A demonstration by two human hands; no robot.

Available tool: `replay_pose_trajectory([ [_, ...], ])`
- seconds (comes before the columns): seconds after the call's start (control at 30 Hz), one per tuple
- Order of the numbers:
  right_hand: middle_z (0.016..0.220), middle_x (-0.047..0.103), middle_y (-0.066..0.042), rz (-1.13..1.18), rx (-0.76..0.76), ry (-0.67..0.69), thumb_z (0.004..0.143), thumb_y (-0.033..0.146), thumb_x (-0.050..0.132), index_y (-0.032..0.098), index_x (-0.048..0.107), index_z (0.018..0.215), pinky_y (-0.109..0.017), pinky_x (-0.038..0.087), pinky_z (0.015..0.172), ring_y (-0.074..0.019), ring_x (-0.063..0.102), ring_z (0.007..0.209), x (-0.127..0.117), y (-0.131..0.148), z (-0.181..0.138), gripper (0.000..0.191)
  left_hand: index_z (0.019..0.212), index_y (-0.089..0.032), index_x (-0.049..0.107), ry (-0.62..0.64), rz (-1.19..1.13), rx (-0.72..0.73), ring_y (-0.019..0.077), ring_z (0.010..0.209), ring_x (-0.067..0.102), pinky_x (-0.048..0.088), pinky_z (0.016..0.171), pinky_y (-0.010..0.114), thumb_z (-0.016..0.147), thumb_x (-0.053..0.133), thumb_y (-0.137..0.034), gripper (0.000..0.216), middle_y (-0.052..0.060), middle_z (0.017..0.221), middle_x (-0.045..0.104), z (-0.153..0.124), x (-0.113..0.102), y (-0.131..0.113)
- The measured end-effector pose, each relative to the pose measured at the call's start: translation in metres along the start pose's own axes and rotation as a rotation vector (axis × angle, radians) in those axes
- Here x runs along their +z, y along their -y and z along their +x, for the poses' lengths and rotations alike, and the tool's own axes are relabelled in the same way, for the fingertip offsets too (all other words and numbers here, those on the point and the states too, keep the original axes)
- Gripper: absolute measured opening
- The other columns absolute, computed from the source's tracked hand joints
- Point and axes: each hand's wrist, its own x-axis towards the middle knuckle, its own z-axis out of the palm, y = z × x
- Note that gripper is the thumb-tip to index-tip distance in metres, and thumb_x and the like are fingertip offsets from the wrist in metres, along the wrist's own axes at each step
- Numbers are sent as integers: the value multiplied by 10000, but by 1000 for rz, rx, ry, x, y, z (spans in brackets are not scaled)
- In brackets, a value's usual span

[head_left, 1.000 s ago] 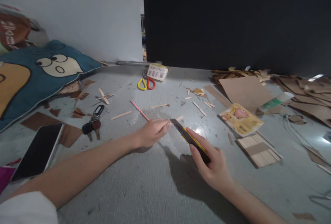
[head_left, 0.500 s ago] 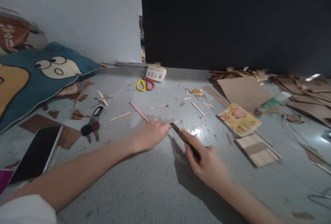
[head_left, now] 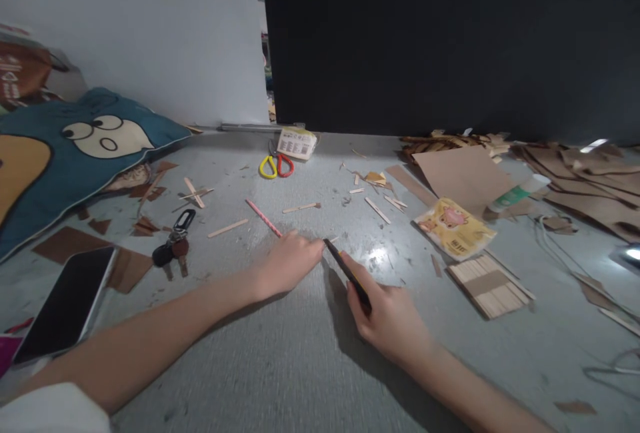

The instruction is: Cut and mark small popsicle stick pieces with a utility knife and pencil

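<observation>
My left hand (head_left: 289,261) rests closed on the grey floor, pinning a thin wooden stick (head_left: 333,239) whose tip just shows past the fingers. My right hand (head_left: 387,313) grips a black and yellow utility knife (head_left: 346,271), angled down so its tip meets the stick right beside my left fingertips. A pink striped pencil (head_left: 263,218) lies just behind my left hand.
A phone (head_left: 66,303) and keys (head_left: 173,246) lie at the left, by a blue cushion (head_left: 75,160). Scissors (head_left: 276,164) sit near the back wall. To the right are a yellow packet (head_left: 454,227), a stick panel (head_left: 490,283), a glue bottle (head_left: 516,194) and cardboard sheets (head_left: 463,173).
Both hands have dropped to the floor. The knife has tilted down and its tip now presses where my left hand holds the stick; earlier both were held a little higher.
</observation>
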Motion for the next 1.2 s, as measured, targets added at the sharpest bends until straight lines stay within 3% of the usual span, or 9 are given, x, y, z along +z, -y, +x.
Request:
replay_pose_trajectory([
  [0.3,498,650,3,2,-3,29,1035,257,396,86,569,1508,-258,282,435,-153,551,348,2,-2,-1,532,887,-138,716,53,94,57,242,734,728,537,762,352,1034,486,-86,277,81,751,722,3,-4,3],
  [0.63,488,618,5,-127,-14,35,1009,237,395,141,591,1493,-261,244,464,-147,537,379,2,-1,11,531,870,-134,720,-33,58,129,236,736,723,529,790,361,1007,510,-61,261,80,774,723,2,0,11],
  [0.73,507,647,-10,-131,-2,12,1014,257,410,153,607,1483,-265,263,469,-160,579,401,5,-1,14,520,893,-137,720,-70,19,110,231,757,721,532,797,356,1014,496,-68,264,86,810,729,-2,0,11],
  [0.8,516,662,-16,-122,6,-18,1027,272,399,153,613,1483,-268,270,464,-165,592,402,8,-2,13,517,878,-141,717,-93,6,7,225,731,715,528,772,345,1020,505,-80,262,84,791,726,-2,1,10],
  [1.07,745,792,-76,101,-1,-115,1071,276,390,119,615,1466,-252,419,480,-158,669,472,9,-3,6,481,927,-141,748,23,-11,-85,263,776,728,530,765,359,1051,512,-156,267,98,770,726,3,-8,5],
  [1.2,839,803,-101,233,93,-258,1091,291,423,93,563,1516,-235,486,537,-127,653,488,-4,-3,5,489,905,-138,748,75,17,-91,255,790,719,517,778,354,1034,484,-122,294,109,802,722,2,-13,8],
])
